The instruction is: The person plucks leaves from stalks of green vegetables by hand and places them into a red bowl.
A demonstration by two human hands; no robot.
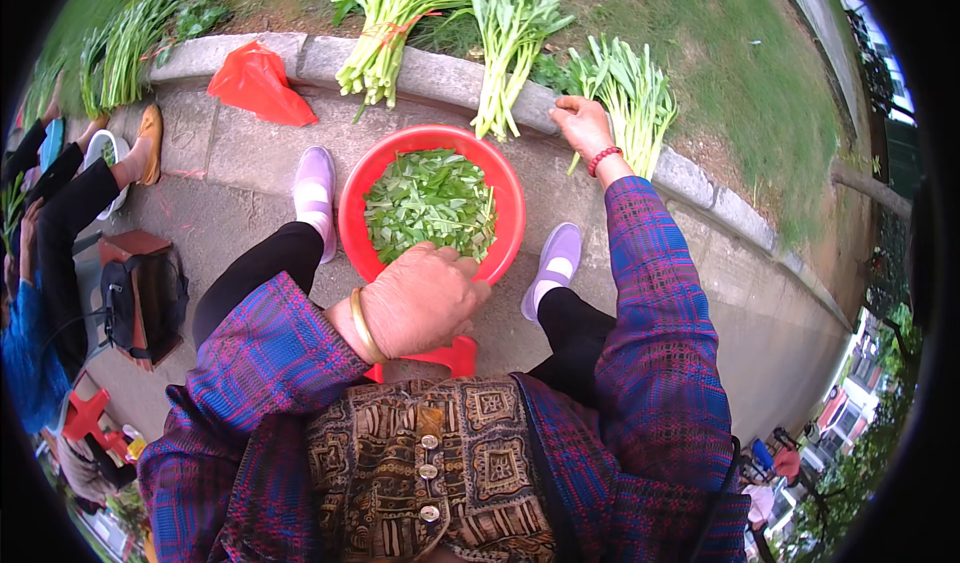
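Note:
A red plastic basin (512,195) full of cut leafy greens (427,203) stands on the pavement between my feet. My left hand (420,300), back upward and fingers curled, hovers over the basin's near rim; its palm is hidden. Out to the right, my right hand (585,124) has its fingers bent beside a bunch of long-stemmed greens (637,109) lying across the stone kerb (439,75). Whether anything sits in those fingers is unclear. Another loose bunch (510,45) rests to its left, and farther left lies a bundle bound with red tie (386,38).
A red plastic bag (259,87) lies against the kerb. Part of a red stool (457,354) shows under my left hand. At left sits a person in a blue sleeve (34,360), near a white basin (120,147) and a black bag (131,300). Grass (720,75) borders the kerb.

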